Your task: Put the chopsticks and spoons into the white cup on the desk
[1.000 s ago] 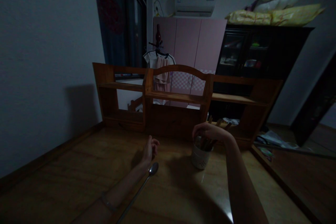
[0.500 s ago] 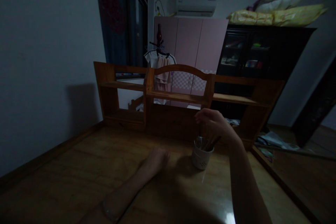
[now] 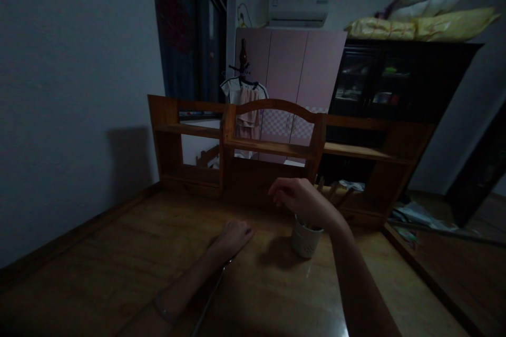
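Note:
Low over the wooden tabletop (image 3: 130,253), my left hand (image 3: 234,237) is closed, knuckles up, resting near the middle. A long thin rod with a shiny end (image 3: 213,292) runs from beneath that hand toward me; whether the fingers grip it is hidden. My right hand (image 3: 297,197) hangs just above and left of a pale utensil cup (image 3: 306,242), wrist bent, fingers curled downward. Darkness hides what those fingers hold, if anything. Several wooden handles (image 3: 334,189) stick up from the cup behind the right hand, which partly covers its rim.
A wooden shelf unit (image 3: 272,146) spans the table's back edge. A white wall (image 3: 79,89) borders the left, and a raised wooden edge (image 3: 422,274) runs along the right. Beyond stand a pink wardrobe (image 3: 286,63), hung clothes (image 3: 249,102) and a dark cabinet (image 3: 430,73).
My right hand has moved left and slightly down from above the cup. The handles now show behind it. More of the thin rod shows beside my left forearm.

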Available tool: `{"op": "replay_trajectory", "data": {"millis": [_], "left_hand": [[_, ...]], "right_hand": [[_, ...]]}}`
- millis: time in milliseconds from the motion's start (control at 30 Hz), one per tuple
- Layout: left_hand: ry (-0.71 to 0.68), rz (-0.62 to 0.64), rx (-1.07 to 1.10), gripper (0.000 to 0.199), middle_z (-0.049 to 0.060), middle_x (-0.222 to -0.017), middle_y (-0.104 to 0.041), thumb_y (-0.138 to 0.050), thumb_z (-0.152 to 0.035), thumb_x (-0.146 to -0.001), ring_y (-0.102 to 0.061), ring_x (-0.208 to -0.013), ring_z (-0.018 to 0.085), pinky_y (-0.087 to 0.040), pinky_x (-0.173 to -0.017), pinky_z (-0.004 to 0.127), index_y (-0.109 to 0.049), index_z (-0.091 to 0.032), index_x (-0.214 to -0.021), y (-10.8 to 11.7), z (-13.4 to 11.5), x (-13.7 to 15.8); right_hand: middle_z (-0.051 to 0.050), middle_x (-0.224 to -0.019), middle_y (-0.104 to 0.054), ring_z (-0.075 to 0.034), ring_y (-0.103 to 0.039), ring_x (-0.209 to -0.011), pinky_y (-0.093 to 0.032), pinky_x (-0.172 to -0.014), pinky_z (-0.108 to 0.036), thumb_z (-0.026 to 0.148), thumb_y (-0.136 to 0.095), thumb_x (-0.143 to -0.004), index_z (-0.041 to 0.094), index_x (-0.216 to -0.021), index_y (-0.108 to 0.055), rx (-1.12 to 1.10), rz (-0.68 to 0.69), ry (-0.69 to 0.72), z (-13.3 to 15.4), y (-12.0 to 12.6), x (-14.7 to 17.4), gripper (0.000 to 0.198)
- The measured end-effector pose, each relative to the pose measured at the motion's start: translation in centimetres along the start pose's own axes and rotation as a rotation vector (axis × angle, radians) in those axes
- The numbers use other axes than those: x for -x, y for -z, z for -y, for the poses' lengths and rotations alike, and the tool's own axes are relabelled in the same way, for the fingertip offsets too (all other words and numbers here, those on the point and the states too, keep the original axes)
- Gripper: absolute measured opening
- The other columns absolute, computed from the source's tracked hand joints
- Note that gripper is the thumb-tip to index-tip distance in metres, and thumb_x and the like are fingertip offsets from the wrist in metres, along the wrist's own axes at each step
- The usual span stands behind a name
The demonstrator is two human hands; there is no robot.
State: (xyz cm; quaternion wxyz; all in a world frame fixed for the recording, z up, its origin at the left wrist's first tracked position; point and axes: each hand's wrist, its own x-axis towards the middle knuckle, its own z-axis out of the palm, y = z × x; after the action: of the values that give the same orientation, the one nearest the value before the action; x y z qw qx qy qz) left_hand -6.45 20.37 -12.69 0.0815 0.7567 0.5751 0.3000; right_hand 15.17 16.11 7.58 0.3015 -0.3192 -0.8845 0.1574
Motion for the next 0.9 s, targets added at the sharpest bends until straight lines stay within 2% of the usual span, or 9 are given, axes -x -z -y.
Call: {"op": "replay_trajectory", "data": {"millis": [133,233,333,433,533,633,733,900], "left_hand": [[0.089,-0.148,0.106,0.044,0.000,-0.050,-0.051,-0.049,-0.047,-0.086,-0.047,-0.049,0.015,-0.020,-0.054,0.027,-0.056,-0.021,-0.052,0.4,0.1,-0.6],[0.187,-0.278,0.191,0.048,-0.002,-0.047,-0.043,-0.045,-0.053,-0.086,-0.040,-0.046,0.013,-0.016,-0.051,0.026,-0.052,-0.020,-0.052,0.6,0.1,-1.1],[0.260,-0.393,0.290,0.049,-0.004,-0.046,-0.040,-0.044,-0.055,-0.085,-0.036,-0.045,0.012,-0.016,-0.050,0.026,-0.050,-0.019,-0.053,0.8,0.2,-1.4],[0.270,-0.463,0.382,0.048,-0.005,-0.047,-0.038,-0.044,-0.055,-0.085,-0.036,-0.047,0.011,-0.018,-0.049,0.024,-0.048,-0.019,-0.054,1.0,0.2,-1.5],[0.246,-0.504,0.441,0.047,-0.005,-0.049,-0.038,-0.042,-0.055,-0.086,-0.038,-0.050,0.011,-0.023,-0.050,0.023,-0.046,-0.019,-0.055,1.3,0.1,-1.4],[0.217,-0.515,0.479,0.048,-0.005,-0.050,-0.039,-0.040,-0.056,-0.087,-0.041,-0.052,0.012,-0.028,-0.051,0.022,-0.045,-0.020,-0.056,1.6,0.0,-1.3],[0.192,-0.500,0.473,0.048,-0.004,-0.051,-0.043,-0.038,-0.057,-0.088,-0.044,-0.052,0.012,-0.031,-0.051,0.022,-0.046,-0.020,-0.058,1.7,0.0,-1.3],[0.179,-0.439,0.256,0.044,-0.001,-0.055,-0.051,-0.031,-0.050,-0.092,-0.050,-0.052,0.014,-0.032,-0.051,0.023,-0.052,-0.020,-0.067,1.6,0.6,-1.4]], "right_hand": [[-0.006,-0.081,-0.068,-0.018,-0.065,-0.075,-0.042,-0.064,-0.025,0.016,-0.046,-0.089,0.018,-0.096,-0.065,0.264,0.063,-0.056,0.3,-2.1,-0.4,0.021],[-0.015,-0.084,-0.068,-0.028,-0.066,-0.084,-0.043,-0.068,-0.032,0.019,-0.049,-0.087,0.013,-0.084,-0.067,0.406,0.192,-0.147,0.2,-4.4,-0.7,0.020],[-0.016,-0.074,-0.068,-0.030,-0.067,-0.077,-0.044,-0.064,-0.032,0.030,-0.057,-0.085,0.011,-0.074,-0.067,0.358,0.321,-0.187,-0.4,-7.4,-1.4,0.024],[-0.008,-0.057,-0.065,-0.021,-0.065,-0.059,-0.045,-0.054,-0.025,0.044,-0.063,-0.082,0.013,-0.068,-0.068,0.218,0.494,-0.216,-2.0,-10.4,-2.3,0.034],[-0.002,-0.058,-0.066,-0.013,-0.061,-0.051,-0.043,-0.046,-0.017,0.044,-0.063,-0.083,0.014,-0.069,-0.069,0.046,0.620,-0.222,-4.0,-12.6,-3.1,0.033],[0.001,-0.067,-0.068,-0.009,-0.060,-0.053,-0.041,-0.044,-0.013,0.033,-0.068,-0.078,0.015,-0.076,-0.070,-0.066,0.620,-0.217,-5.3,-13.9,-3.5,0.018],[0.002,-0.066,-0.067,-0.009,-0.060,-0.053,-0.042,-0.044,-0.013,0.020,-0.066,-0.075,0.015,-0.077,-0.070,-0.110,0.583,-0.254,-5.6,-14.6,-3.5,0.007],[-0.002,-0.061,-0.067,-0.013,-0.063,-0.054,-0.044,-0.045,-0.016,0.009,-0.057,-0.069,0.013,-0.066,-0.067,-0.103,0.508,-0.325,-4.7,-13.5,-3.4,0.011]]}}
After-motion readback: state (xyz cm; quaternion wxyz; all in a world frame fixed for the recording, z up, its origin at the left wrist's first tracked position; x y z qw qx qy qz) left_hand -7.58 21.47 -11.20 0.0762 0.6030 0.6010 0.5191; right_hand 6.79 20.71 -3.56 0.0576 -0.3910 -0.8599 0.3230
